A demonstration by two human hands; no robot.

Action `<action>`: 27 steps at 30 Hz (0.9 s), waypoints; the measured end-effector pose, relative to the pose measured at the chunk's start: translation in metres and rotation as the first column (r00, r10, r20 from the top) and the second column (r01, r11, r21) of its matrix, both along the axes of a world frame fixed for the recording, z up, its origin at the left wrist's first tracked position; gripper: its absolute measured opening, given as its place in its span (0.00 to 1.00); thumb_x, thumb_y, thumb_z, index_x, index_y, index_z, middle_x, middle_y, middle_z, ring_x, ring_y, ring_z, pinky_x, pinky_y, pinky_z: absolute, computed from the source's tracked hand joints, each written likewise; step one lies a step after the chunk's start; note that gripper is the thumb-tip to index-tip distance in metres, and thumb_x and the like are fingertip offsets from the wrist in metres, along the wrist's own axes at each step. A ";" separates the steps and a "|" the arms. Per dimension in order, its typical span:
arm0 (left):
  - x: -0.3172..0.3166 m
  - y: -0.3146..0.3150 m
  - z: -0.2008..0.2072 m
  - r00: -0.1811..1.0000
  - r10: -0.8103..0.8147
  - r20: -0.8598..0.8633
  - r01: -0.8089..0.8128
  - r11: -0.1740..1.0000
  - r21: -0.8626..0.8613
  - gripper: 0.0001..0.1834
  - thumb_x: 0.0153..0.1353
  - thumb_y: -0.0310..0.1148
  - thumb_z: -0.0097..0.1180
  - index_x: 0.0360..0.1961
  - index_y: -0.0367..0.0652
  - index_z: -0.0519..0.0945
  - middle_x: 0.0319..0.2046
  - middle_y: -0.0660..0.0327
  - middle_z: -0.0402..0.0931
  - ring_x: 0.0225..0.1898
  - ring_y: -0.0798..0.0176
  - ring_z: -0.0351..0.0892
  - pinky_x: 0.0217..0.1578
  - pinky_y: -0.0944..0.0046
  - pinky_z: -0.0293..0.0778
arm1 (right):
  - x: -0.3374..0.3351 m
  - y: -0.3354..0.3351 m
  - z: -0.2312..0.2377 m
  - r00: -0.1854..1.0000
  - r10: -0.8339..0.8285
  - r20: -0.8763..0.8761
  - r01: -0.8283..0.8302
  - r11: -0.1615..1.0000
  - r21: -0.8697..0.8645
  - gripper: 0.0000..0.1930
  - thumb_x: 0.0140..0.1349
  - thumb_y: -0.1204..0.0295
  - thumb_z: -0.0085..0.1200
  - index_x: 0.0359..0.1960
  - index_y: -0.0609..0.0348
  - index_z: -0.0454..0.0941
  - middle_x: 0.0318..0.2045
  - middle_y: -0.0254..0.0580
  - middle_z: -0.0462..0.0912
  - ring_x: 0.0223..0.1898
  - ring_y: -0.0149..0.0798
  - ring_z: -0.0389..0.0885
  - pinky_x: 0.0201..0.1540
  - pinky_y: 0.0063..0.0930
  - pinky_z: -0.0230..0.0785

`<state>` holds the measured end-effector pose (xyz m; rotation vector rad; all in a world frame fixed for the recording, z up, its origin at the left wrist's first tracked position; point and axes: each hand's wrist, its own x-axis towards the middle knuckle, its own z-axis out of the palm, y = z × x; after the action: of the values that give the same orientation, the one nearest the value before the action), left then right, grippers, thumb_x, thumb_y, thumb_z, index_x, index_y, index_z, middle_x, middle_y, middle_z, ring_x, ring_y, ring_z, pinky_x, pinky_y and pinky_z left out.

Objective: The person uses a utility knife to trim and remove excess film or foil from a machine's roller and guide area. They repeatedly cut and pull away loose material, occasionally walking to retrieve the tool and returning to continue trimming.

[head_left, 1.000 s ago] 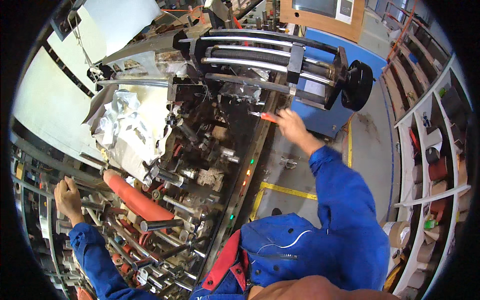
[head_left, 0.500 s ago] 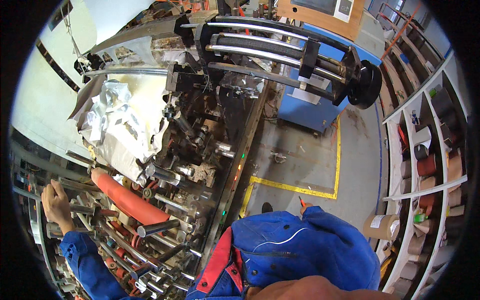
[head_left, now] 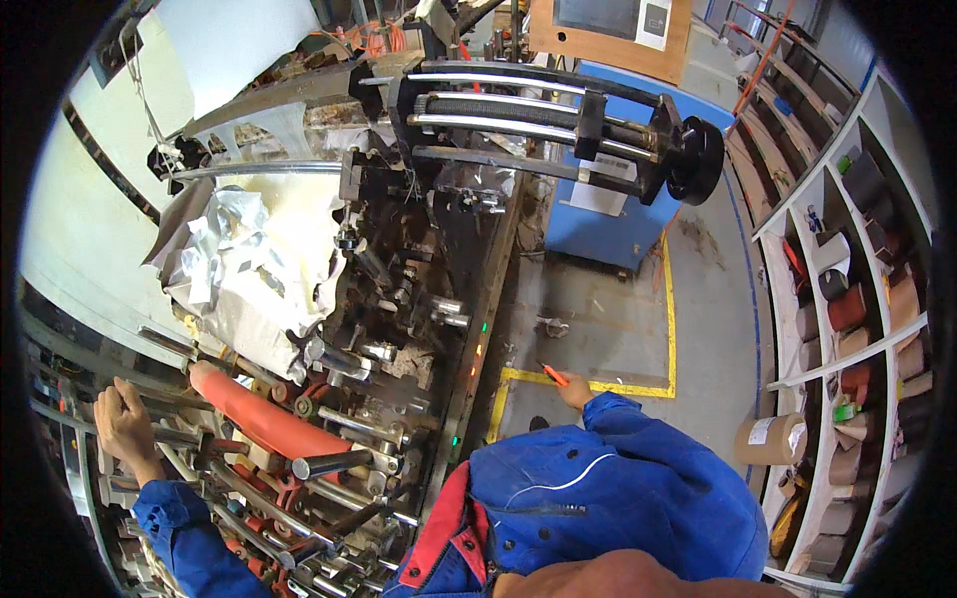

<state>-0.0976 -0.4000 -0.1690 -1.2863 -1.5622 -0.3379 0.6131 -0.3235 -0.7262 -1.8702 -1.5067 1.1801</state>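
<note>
One red-handled tool (head_left: pixel 553 375) in curled right fingers (head_left: pixel 572 387), floor space (head_left: pixel 618 319) alongside machine edge (head_left: pixel 475 355); left fingers (head_left: pixel 121 399), grip unclear.

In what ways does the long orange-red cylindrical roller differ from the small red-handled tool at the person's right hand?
Size: the long orange-red cylindrical roller looks much longer and thicker than the small red-handled tool.
Support: the roller sits among metal shafts, while the tool is gripped by the right hand.
Shared: both show orange-red surfaces and slant from upper left to lower right in the picture.
</note>
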 end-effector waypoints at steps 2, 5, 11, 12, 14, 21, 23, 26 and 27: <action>0.003 0.001 0.001 1.000 -0.020 0.005 0.020 1.000 0.014 0.19 0.71 0.33 0.58 0.22 0.41 0.70 0.24 0.55 0.71 0.29 0.48 0.74 0.32 0.49 0.71 | -0.011 0.002 0.003 0.996 0.080 0.031 -0.081 0.996 0.031 0.21 0.64 0.70 0.58 0.60 0.48 0.84 0.45 0.53 0.89 0.45 0.51 0.87 0.50 0.42 0.77; 0.005 0.000 0.001 0.999 -0.016 0.035 0.016 1.000 0.012 0.18 0.71 0.33 0.58 0.22 0.41 0.72 0.24 0.55 0.72 0.30 0.48 0.75 0.33 0.48 0.72 | -0.008 -0.002 -0.006 0.993 0.115 -0.016 -0.115 0.993 0.000 0.22 0.66 0.72 0.58 0.62 0.49 0.83 0.46 0.53 0.89 0.46 0.46 0.88 0.53 0.36 0.76; 0.010 -0.001 0.005 0.983 -0.183 -0.018 0.184 0.977 0.109 0.10 0.60 0.33 0.63 0.22 0.46 0.78 0.26 0.55 0.78 0.32 0.49 0.80 0.35 0.52 0.78 | 0.050 -0.026 -0.018 0.920 0.235 0.313 -0.168 0.959 -0.228 0.17 0.67 0.58 0.55 0.46 0.55 0.88 0.35 0.57 0.89 0.37 0.58 0.88 0.42 0.50 0.78; 0.012 0.000 0.006 0.997 -0.076 0.010 0.074 0.992 0.104 0.11 0.58 0.33 0.63 0.21 0.45 0.76 0.25 0.56 0.77 0.30 0.49 0.79 0.33 0.52 0.76 | 0.059 -0.027 -0.010 0.894 0.272 0.357 -0.214 0.957 -0.195 0.16 0.68 0.61 0.54 0.45 0.58 0.88 0.31 0.56 0.88 0.33 0.56 0.88 0.38 0.50 0.78; 0.020 -0.002 0.007 0.997 -0.047 0.055 0.040 0.992 0.124 0.16 0.60 0.35 0.63 0.18 0.44 0.73 0.21 0.57 0.72 0.27 0.50 0.76 0.28 0.52 0.73 | 0.075 -0.028 0.015 0.877 0.392 0.276 -0.346 0.916 -0.201 0.14 0.66 0.67 0.53 0.46 0.61 0.86 0.25 0.53 0.85 0.25 0.49 0.85 0.32 0.46 0.77; 0.033 -0.003 0.014 0.996 -0.070 0.062 0.062 0.990 0.127 0.18 0.61 0.35 0.64 0.16 0.45 0.73 0.18 0.59 0.71 0.23 0.53 0.74 0.25 0.54 0.71 | 0.065 -0.035 0.060 0.946 0.260 0.192 -0.138 0.862 -0.487 0.25 0.64 0.66 0.55 0.64 0.44 0.79 0.43 0.51 0.86 0.47 0.50 0.85 0.51 0.45 0.74; 0.032 -0.003 0.015 0.996 -0.081 0.048 0.075 0.989 0.124 0.17 0.60 0.35 0.64 0.17 0.45 0.74 0.18 0.59 0.72 0.23 0.53 0.74 0.26 0.55 0.72 | 0.058 -0.034 0.049 0.954 0.231 0.193 -0.136 0.903 -0.407 0.25 0.66 0.69 0.54 0.65 0.45 0.79 0.41 0.44 0.86 0.42 0.43 0.85 0.46 0.41 0.76; 0.029 -0.004 0.014 0.994 -0.096 0.058 0.089 0.989 0.119 0.16 0.60 0.35 0.64 0.17 0.45 0.76 0.19 0.59 0.72 0.24 0.53 0.75 0.27 0.56 0.73 | 0.040 -0.031 0.025 0.996 -0.025 0.082 0.059 0.897 -0.438 0.23 0.67 0.74 0.53 0.64 0.48 0.82 0.36 0.40 0.86 0.32 0.35 0.83 0.34 0.34 0.75; 0.029 -0.004 0.013 0.991 -0.115 0.061 0.107 0.987 0.124 0.16 0.60 0.35 0.64 0.17 0.45 0.76 0.19 0.59 0.72 0.24 0.54 0.75 0.27 0.56 0.73 | 0.037 -0.031 0.020 0.999 -0.001 0.049 0.020 0.919 -0.394 0.20 0.66 0.76 0.53 0.60 0.52 0.82 0.33 0.39 0.85 0.28 0.35 0.82 0.30 0.34 0.74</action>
<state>-0.0689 -0.4043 -0.1561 -1.2819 -1.5057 -0.5433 0.6497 -0.3549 -0.7059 -2.1726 -1.3538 1.5358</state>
